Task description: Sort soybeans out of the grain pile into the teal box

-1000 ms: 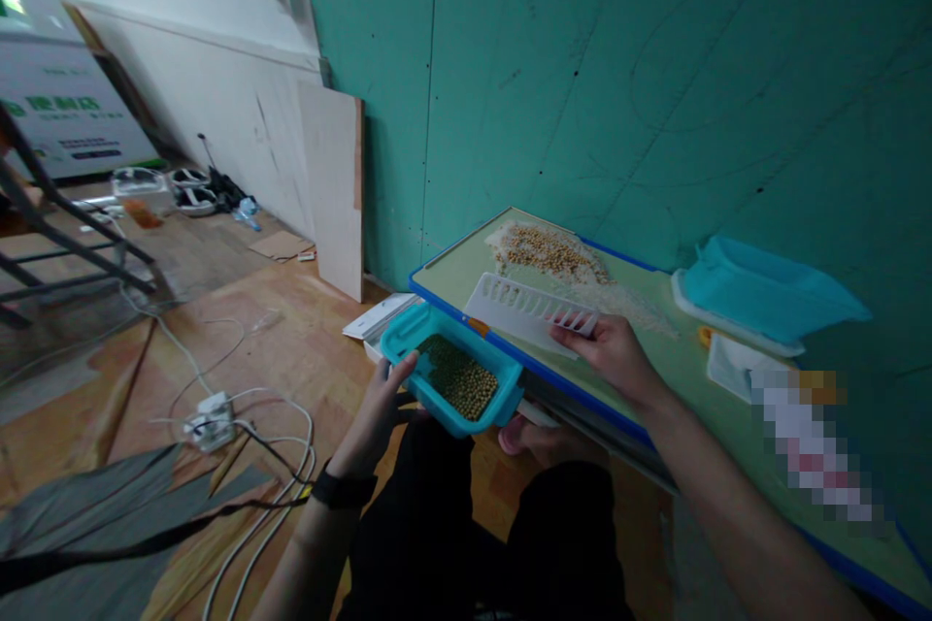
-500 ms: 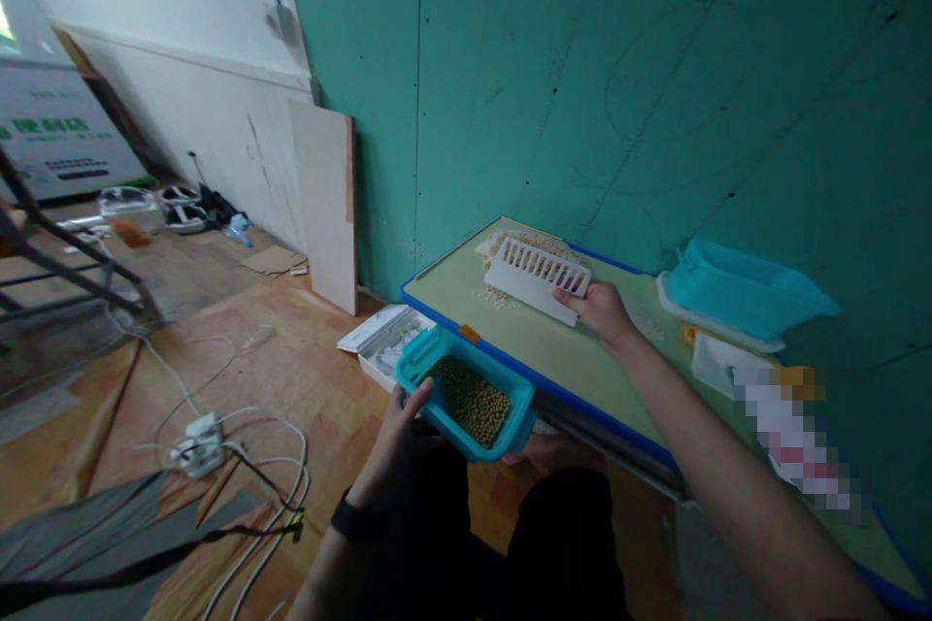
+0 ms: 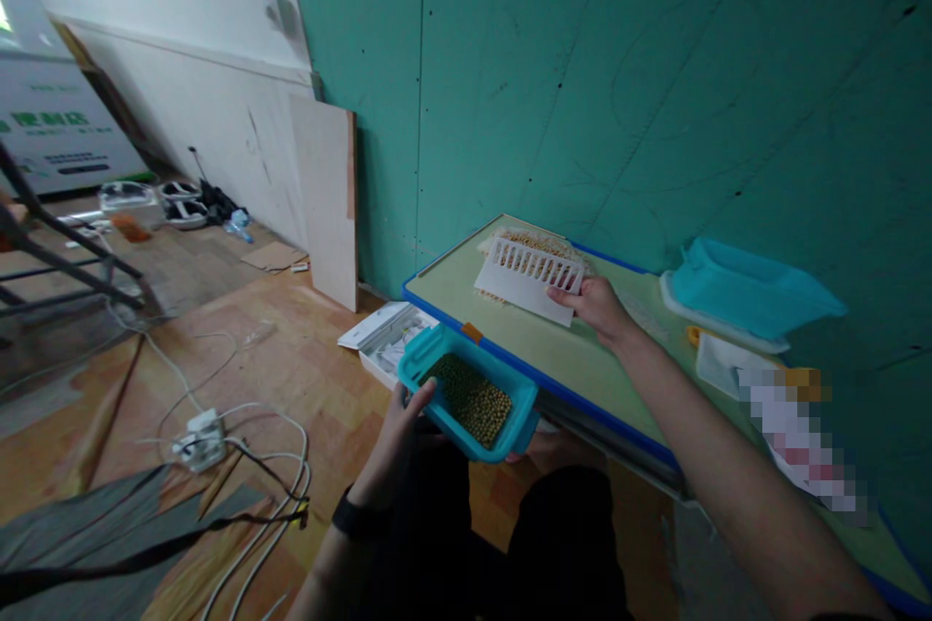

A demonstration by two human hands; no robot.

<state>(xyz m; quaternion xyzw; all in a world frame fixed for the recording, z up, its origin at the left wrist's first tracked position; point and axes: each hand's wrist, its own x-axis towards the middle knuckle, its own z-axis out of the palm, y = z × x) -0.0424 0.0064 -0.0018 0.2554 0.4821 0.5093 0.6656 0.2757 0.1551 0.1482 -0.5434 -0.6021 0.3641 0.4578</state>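
Note:
My left hand (image 3: 405, 422) is closed on the near left edge of a blue plastic tub (image 3: 525, 400), its thumb over the rim. Dark green and yellowish beans (image 3: 473, 401) lie inside the tub, which sits just off the table's front edge. With my right hand (image 3: 598, 307) I grip a white slotted plastic scraper (image 3: 518, 294) by its right end. The scraper is tilted over the table, its slots toward the wall. Behind and partly beneath it spreads a pile of pale grains and yellowish beans (image 3: 535, 240). Whether its edge touches the tabletop I cannot tell.
The blue-edged table (image 3: 455, 281) stands against a green wall (image 3: 502, 97). On its right are a light-blue bin (image 3: 753, 296) and a white tray (image 3: 717, 364). An open white box (image 3: 385, 344) is beyond the tub. Cables and a power strip (image 3: 200, 441) lie on the floor.
The scraper in my right hand has shifted slightly left over the grains, covering more of the loose ones at its near left. My left hand and the tub are nearly still.

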